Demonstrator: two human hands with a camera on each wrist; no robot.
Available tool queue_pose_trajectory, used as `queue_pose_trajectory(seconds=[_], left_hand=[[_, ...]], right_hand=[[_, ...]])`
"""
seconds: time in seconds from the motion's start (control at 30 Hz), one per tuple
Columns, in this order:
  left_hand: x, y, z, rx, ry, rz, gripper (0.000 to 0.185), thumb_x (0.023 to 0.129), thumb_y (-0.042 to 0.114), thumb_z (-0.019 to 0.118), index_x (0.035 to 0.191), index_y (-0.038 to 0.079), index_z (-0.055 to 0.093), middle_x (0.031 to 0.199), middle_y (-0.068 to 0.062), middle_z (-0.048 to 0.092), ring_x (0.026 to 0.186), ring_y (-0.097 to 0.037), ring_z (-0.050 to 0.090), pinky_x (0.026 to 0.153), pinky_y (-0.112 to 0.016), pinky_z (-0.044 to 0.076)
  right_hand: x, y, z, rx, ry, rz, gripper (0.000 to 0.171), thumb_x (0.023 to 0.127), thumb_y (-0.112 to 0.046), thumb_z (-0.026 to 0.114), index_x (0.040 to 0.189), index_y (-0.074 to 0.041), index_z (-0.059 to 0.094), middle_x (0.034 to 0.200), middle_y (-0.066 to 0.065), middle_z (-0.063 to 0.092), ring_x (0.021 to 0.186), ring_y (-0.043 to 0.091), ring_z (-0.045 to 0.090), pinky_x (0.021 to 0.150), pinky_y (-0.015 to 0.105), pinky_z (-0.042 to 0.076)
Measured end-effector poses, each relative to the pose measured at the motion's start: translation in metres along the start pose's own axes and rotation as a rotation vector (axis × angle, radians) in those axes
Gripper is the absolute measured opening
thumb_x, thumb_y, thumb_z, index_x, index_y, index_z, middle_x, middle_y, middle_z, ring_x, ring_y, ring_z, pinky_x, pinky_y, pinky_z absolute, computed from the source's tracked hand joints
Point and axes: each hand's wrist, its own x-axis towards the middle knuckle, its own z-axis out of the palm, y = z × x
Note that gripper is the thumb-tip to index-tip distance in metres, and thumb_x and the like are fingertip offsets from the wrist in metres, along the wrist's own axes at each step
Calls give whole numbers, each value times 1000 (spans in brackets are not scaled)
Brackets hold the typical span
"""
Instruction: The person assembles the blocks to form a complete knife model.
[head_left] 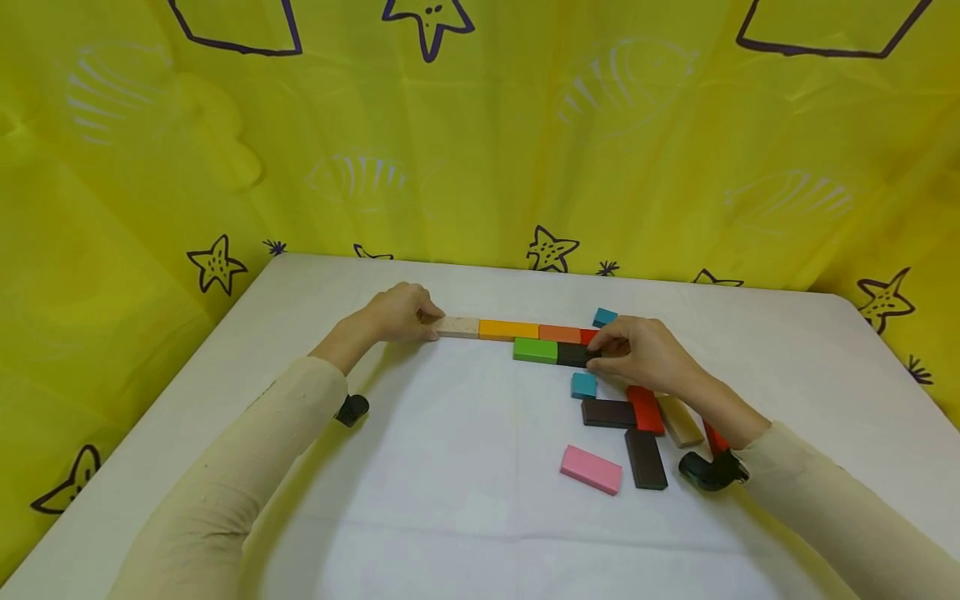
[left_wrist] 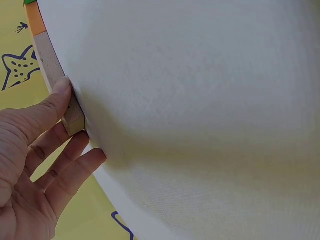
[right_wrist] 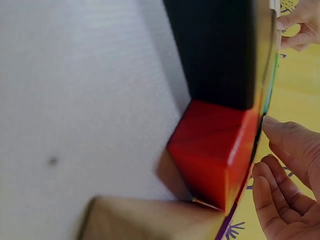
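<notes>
On the white table, my left hand point(head_left: 401, 315) pinches the outer end of a pale wooden block point(head_left: 459, 327) between thumb and fingers; the left wrist view shows the thumb on the block's face point(left_wrist: 48, 55). This block begins a row that continues with a yellow-orange block point(head_left: 508, 330), an orange block point(head_left: 559, 334) and a red block point(head_left: 588, 337). Against the row's near side lie a green block point(head_left: 535, 350) and a black block point(head_left: 573, 355), end to end. My right hand point(head_left: 643, 352) holds the black block's right end between thumb and fingers, partly covering it.
Two small blue blocks point(head_left: 583, 385) lie near my right hand, one beyond the row and one before it. Closer in are dark blocks point(head_left: 608, 413), a red block point(head_left: 646, 410), a tan block point(head_left: 680, 421) and a pink block point(head_left: 591, 470). A yellow patterned cloth point(head_left: 480, 125) hangs behind.
</notes>
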Motion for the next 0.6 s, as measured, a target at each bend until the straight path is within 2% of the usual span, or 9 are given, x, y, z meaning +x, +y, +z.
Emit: queue_pose_trajectory(seconds=[0.17, 0.33, 0.6], left_hand=[[0, -2, 1, -3, -1, 4, 38, 82, 20, 77, 118, 9, 69, 92, -4, 63, 81, -19, 49, 68, -32, 39], [2, -3, 3, 1, 3, 3, 38, 82, 21, 77, 118, 10, 69, 91, -3, 63, 80, -19, 48, 67, -32, 39], [1, -2, 2, -5, 4, -6, 39, 81, 20, 77, 118, 9, 69, 93, -4, 64, 81, -19, 50, 67, -32, 40]], right_hand=[[-8, -2, -4, 21, -2, 12, 22, 81, -16, 77, 100, -6, 72, 89, 2, 63, 82, 19, 56, 70, 26, 50], [-19, -5, -6, 37, 1, -13, 22, 81, -20, 78, 99, -9, 72, 87, -1, 63, 81, 18, 56, 66, 25, 49], [-41, -12, -5, 72, -15, -40, 26, 80, -32, 78, 99, -14, 72, 85, -8, 64, 81, 12, 58, 71, 25, 51]])
